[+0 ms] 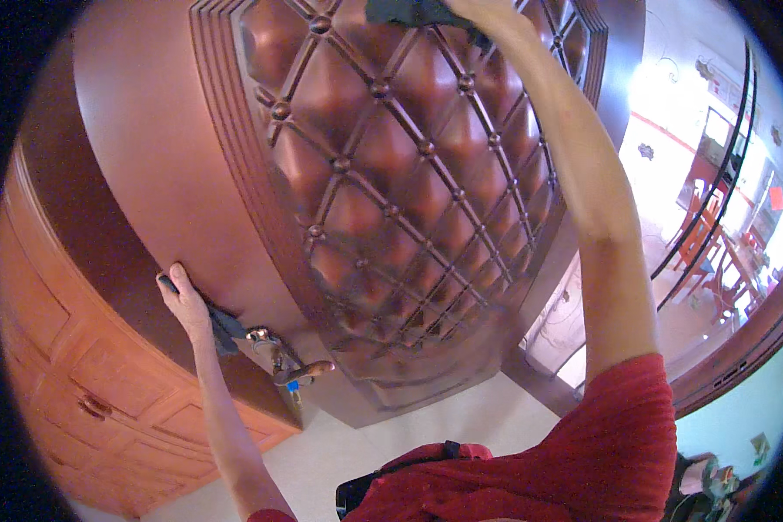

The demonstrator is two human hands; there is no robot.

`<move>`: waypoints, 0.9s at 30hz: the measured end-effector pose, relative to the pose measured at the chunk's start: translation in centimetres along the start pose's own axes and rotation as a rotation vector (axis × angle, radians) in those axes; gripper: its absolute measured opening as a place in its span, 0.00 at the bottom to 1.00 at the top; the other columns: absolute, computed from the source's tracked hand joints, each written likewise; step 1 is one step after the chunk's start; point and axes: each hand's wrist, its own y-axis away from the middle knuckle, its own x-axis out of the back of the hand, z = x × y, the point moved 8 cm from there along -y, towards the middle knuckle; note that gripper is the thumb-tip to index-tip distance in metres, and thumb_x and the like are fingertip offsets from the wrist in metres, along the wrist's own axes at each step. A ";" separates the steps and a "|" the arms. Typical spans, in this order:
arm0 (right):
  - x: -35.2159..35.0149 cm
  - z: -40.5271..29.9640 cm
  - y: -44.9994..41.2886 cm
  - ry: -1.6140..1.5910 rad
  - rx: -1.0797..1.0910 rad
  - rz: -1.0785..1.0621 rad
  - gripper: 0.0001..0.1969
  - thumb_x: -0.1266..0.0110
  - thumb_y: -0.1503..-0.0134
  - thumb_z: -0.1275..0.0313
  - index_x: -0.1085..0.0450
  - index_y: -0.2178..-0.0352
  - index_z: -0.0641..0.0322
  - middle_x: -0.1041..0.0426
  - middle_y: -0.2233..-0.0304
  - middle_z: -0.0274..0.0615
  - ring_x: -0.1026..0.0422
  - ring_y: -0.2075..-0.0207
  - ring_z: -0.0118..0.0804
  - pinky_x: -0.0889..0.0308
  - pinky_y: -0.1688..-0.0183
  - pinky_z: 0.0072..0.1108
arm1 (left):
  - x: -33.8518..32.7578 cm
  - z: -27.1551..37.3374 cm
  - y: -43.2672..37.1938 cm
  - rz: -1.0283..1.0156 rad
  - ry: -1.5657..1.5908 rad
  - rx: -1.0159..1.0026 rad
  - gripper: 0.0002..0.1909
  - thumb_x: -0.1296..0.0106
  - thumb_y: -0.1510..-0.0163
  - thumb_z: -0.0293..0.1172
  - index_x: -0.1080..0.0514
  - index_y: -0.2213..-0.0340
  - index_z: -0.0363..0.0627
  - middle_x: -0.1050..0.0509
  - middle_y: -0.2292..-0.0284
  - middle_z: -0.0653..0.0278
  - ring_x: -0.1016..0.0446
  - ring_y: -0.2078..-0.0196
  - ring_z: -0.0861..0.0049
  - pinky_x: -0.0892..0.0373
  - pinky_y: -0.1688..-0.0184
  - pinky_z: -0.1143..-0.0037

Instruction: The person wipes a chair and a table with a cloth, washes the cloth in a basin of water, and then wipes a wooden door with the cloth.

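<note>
A brown door [391,156] with a padded-look diamond relief and round studs stands before me. At the top of the view my right hand [479,13] presses a dark cloth [417,12] against the relief, its fingers partly cut off by the picture's edge. My left hand [186,300] grips the door's left edge, with a dark cloth [225,326] under it hanging beside the door handle [303,372]. A key with a blue part [293,387] hangs below the handle.
An orange-brown wooden cabinet [111,391] stands at the left, close behind the door's edge. Pale floor [424,417] shows below. At the right, beyond a dark-framed opening, are wooden chairs [698,222] and a table. Assorted items [711,483] lie at the lower right.
</note>
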 end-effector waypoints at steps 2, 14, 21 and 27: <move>0.2 4.3 2.4 0.003 -0.119 -0.107 0.26 0.66 0.45 0.53 0.45 0.49 0.56 0.49 0.46 0.53 0.51 0.44 0.52 0.55 0.48 0.45 | 0.1 -0.3 -0.1 -0.007 0.007 -0.014 0.24 0.58 0.46 0.47 0.37 0.66 0.32 0.33 0.68 0.57 0.36 0.65 0.73 0.39 0.60 0.75; 2.8 -4.4 20.0 -0.030 -0.120 -0.528 0.29 0.58 0.52 0.48 0.38 0.56 0.60 0.43 0.53 0.61 0.51 0.47 0.60 0.56 0.51 0.49 | 0.2 -2.0 -0.4 0.077 -0.079 0.028 0.27 0.59 0.46 0.49 0.37 0.65 0.29 0.32 0.67 0.53 0.36 0.66 0.70 0.39 0.61 0.73; -0.3 -6.5 6.8 -0.462 0.069 -0.151 0.25 0.58 0.52 0.46 0.35 0.58 0.47 0.44 0.48 0.47 0.45 0.48 0.48 0.55 0.55 0.57 | -0.7 -1.3 -0.3 0.004 -0.011 0.008 0.26 0.59 0.46 0.48 0.38 0.64 0.30 0.32 0.67 0.54 0.36 0.65 0.71 0.39 0.60 0.73; -1.1 1.7 0.2 0.171 0.032 -0.076 0.19 0.66 0.45 0.57 0.38 0.56 0.51 0.45 0.48 0.47 0.48 0.47 0.50 0.52 0.53 0.51 | 0.7 -1.8 -0.2 0.013 0.045 0.012 0.22 0.58 0.45 0.43 0.38 0.63 0.31 0.32 0.66 0.56 0.37 0.65 0.73 0.39 0.60 0.74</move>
